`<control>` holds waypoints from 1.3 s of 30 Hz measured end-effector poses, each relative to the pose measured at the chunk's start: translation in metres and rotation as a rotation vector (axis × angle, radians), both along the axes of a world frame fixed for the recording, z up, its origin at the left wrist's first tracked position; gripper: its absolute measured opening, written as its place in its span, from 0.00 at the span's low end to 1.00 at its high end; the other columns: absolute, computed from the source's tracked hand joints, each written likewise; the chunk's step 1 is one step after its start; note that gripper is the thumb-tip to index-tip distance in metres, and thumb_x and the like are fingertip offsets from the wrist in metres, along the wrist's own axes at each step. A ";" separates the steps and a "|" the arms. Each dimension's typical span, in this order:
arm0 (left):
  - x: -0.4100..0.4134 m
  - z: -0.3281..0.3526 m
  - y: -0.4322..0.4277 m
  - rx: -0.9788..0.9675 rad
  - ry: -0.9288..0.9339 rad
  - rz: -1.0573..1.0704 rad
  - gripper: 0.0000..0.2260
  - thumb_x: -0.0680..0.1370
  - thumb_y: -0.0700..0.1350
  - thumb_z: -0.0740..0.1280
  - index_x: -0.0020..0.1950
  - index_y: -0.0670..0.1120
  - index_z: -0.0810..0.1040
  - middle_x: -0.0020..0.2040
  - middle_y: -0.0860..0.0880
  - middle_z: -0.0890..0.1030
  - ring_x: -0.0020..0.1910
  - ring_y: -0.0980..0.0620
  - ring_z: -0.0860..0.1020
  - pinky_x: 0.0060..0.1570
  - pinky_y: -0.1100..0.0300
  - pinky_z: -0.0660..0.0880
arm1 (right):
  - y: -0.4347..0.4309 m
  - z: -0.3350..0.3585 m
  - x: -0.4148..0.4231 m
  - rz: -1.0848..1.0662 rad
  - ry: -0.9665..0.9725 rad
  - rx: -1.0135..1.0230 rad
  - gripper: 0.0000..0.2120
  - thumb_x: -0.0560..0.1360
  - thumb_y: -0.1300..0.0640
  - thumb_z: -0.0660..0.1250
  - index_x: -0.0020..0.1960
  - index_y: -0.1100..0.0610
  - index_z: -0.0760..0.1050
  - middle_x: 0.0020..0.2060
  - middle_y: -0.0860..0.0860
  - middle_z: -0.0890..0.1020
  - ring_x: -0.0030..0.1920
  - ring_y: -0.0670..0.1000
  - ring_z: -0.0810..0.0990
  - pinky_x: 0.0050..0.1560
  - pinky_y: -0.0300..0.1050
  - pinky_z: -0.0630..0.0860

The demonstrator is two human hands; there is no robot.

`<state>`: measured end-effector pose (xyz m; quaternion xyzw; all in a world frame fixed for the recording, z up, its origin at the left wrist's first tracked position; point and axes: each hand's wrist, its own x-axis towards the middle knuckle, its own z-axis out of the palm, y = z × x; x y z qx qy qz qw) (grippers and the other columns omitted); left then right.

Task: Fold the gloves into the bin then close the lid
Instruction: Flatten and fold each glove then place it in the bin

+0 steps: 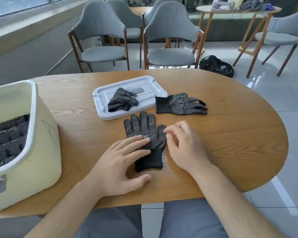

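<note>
Neither of my hands has closed on anything: my left hand point(120, 162) lies flat and spread, its fingers pressing the palm of the black knitted glove with white grip dots point(144, 140), thumb resting on the wood below the cuff. My right hand point(182, 145) sits at 3 o'clock of that glove, fingers loosely curled, fingertips point(167, 131) touching the glove's thumb edge without pinching it as far as I can tell.

That glove lies flat on the oval wooden table point(230, 143), fingers pointing to 12 o'clock, cuff toward me. At 12 o'clock from it, just beyond its fingertips, rests the pale grey rectangular plastic lid point(150, 86), lying flat on the table. A crumpled black dotted glove point(122, 100) sits on the lid. At 1 o'clock from the glove under my hands, a second flat black dotted glove point(181, 104) lies on the wood with its fingers pointing to 3 o'clock and its cuff touching the lid's right edge.

At 9 o'clock, well apart from the glove I'm pressing, stands the cream plastic storage bin point(41, 143), open, with a letter A drawn on its side. Inside it are stacked dark dotted gloves point(7, 140).
</note>
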<state>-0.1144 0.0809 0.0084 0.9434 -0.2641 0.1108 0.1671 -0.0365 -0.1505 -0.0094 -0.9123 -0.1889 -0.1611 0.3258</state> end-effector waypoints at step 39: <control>0.006 0.002 -0.003 -0.413 0.013 0.266 0.10 0.80 0.50 0.69 0.61 0.51 0.79 0.39 0.56 0.80 0.40 0.55 0.77 0.45 0.59 0.73 | 0.009 0.019 -0.026 0.261 0.147 0.153 0.11 0.81 0.49 0.68 0.62 0.45 0.78 0.35 0.42 0.79 0.40 0.43 0.78 0.44 0.45 0.77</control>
